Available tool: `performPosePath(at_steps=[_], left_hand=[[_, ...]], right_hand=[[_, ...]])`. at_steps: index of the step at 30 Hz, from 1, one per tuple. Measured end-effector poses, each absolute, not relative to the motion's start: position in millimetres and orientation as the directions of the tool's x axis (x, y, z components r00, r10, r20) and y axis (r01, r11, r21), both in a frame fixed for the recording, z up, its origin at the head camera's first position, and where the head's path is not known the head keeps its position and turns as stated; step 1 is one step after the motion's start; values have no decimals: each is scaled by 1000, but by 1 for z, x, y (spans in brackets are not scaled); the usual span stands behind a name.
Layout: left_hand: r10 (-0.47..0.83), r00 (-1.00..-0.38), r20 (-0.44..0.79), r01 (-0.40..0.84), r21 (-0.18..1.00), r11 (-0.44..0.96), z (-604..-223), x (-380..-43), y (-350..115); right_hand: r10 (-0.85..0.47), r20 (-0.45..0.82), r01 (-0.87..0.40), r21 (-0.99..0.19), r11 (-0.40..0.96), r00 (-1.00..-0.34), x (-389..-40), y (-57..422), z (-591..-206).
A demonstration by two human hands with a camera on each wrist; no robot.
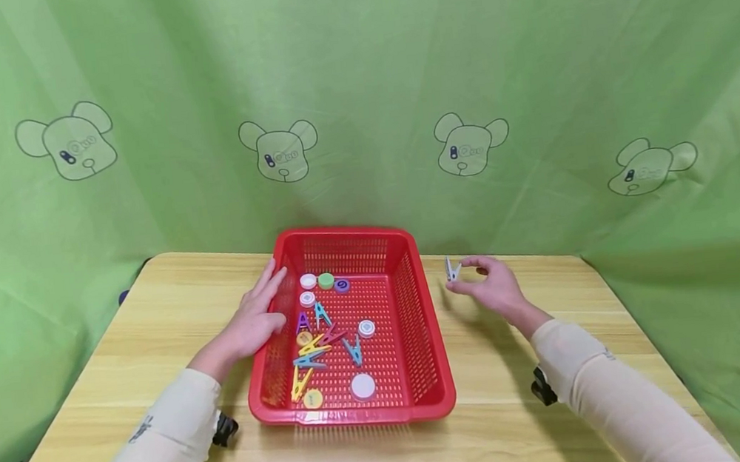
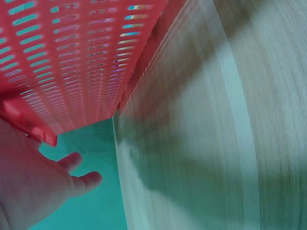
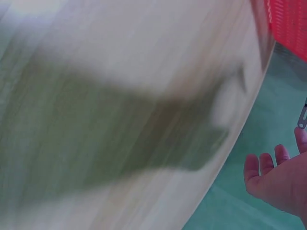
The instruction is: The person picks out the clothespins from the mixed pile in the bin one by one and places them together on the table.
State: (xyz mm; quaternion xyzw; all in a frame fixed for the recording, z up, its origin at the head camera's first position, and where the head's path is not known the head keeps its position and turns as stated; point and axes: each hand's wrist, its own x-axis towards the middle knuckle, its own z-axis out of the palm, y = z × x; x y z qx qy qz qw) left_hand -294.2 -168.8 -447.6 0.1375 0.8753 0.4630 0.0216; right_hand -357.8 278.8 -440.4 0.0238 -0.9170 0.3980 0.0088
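My right hand (image 1: 492, 290) pinches a pale grey-blue clothespin (image 1: 452, 271) between thumb and fingertips, raised over the table to the right of the red plastic basket (image 1: 442, 373). In the right wrist view only an end of that clothespin (image 3: 302, 117) shows at the frame's edge. The left hand (image 1: 254, 320) rests against the basket's left rim, its fingers extended; from the left wrist its fingers (image 2: 79, 184) reach past the basket's corner. Inside the basket lie several clothespins, among them a yellow one (image 1: 301, 383) and a blue one (image 1: 353, 350), with several round caps, including a white one (image 1: 363, 386).
The basket stands on a light wood-grain table (image 1: 522, 424). Behind the table and at both sides hangs a green curtain (image 1: 360, 53) printed with bear heads. A green cap (image 1: 326, 280) and a purple cap (image 1: 342, 286) lie toward the basket's far end.
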Motion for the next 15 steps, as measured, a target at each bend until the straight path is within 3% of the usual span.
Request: performPosePath(at_steps=[15], left_hand=[[259,-961,96,226,812,538,-446,-293,-169]], right_hand=[[-8,10,-13,-716,698,-1000,-365,293,-474]])
